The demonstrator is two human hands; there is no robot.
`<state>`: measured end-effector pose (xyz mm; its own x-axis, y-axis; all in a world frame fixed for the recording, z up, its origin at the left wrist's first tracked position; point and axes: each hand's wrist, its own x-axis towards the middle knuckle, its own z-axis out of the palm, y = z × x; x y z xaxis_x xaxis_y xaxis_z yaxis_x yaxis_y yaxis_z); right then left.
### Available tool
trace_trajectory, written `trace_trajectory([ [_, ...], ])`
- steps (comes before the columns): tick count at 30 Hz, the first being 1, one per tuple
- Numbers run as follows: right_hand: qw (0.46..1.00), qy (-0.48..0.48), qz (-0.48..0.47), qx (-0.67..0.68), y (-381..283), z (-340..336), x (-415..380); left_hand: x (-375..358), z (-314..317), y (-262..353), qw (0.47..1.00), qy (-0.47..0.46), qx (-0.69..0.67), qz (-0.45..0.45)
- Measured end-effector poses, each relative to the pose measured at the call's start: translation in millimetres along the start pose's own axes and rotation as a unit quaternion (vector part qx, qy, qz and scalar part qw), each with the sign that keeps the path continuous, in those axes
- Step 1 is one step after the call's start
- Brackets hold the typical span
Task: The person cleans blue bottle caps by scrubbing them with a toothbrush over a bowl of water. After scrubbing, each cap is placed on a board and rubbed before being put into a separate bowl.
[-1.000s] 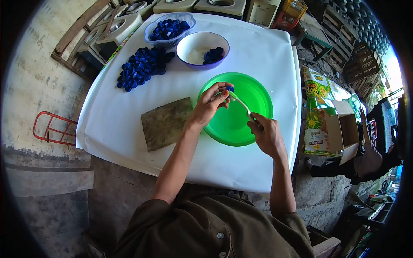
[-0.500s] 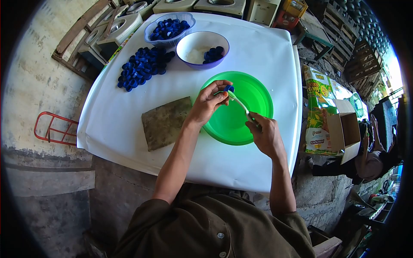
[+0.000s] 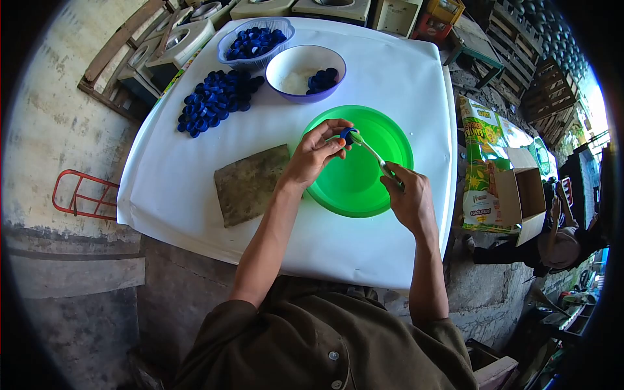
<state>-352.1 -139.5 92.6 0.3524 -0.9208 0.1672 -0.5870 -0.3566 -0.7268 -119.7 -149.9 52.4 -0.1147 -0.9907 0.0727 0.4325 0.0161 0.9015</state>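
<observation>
The left hand [image 3: 320, 153] holds 1 blue cap [image 3: 347, 134] in a narrow pinch at the fingertips, apparently so that its open side is free to meet the brush [image 3: 372, 152]. The right hand [image 3: 411, 195] is closed around the brush handle, and the brush slants up and away from it, its head at the cap; whether the bristles press inside or only meet the rim is too small to tell. Both hands are over the green basin [image 3: 359, 188], perhaps so that any drips fall into it; I cannot tell how much liquid it holds. The basin sits on the white table [image 3: 364, 257] near the person's body, likely for easy reach. Beyond it stands a purple bowl [image 3: 305, 99] with a few caps [image 3: 323, 80] at its right side and something whitish in the bottom. A loose pile of caps [image 3: 214, 104] lies left of that bowl, and a basket [image 3: 261, 64] behind the pile holds more, which seems to keep the groups apart. A flat, stained slab [image 3: 252, 185] lies beside the left forearm, touched by neither hand as far as I can see.
</observation>
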Motion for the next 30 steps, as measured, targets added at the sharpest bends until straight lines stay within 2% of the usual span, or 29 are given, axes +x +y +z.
trace_trajectory([
  [4,0.998,-0.023,-0.015,0.048,0,8,-6,-1,0,0,0.999,0.018,-0.030,0.002],
  [7,0.999,-0.016,0.035,0.006,-3,4,-4,0,-2,-1,1.000,0.008,-0.010,0.002],
  [8,1.000,0.012,0.000,-0.009,0,5,-3,1,-2,-2,1.000,0.010,-0.008,-0.002],
  [12,1.000,-0.016,0.004,-0.005,-5,6,-7,5,-2,-6,1.000,0.022,-0.001,-0.008],
  [19,1.000,0.003,0.015,-0.022,-1,3,-5,4,1,-3,1.000,0.018,0.001,-0.022],
  [22,0.998,-0.038,0.019,0.049,-6,4,-10,1,0,-3,1.000,0.019,-0.018,-0.016],
  [25,0.997,-0.025,0.052,0.042,0,2,-8,0,-1,-3,1.000,0.003,-0.023,-0.021],
  [28,0.999,-0.016,0.046,-0.006,-7,-3,-4,4,-2,-3,1.000,0.002,-0.004,-0.028],
  [30,0.999,-0.028,0.026,0.031,-7,-1,-8,3,-4,-5,1.000,-0.001,-0.013,-0.020],
])
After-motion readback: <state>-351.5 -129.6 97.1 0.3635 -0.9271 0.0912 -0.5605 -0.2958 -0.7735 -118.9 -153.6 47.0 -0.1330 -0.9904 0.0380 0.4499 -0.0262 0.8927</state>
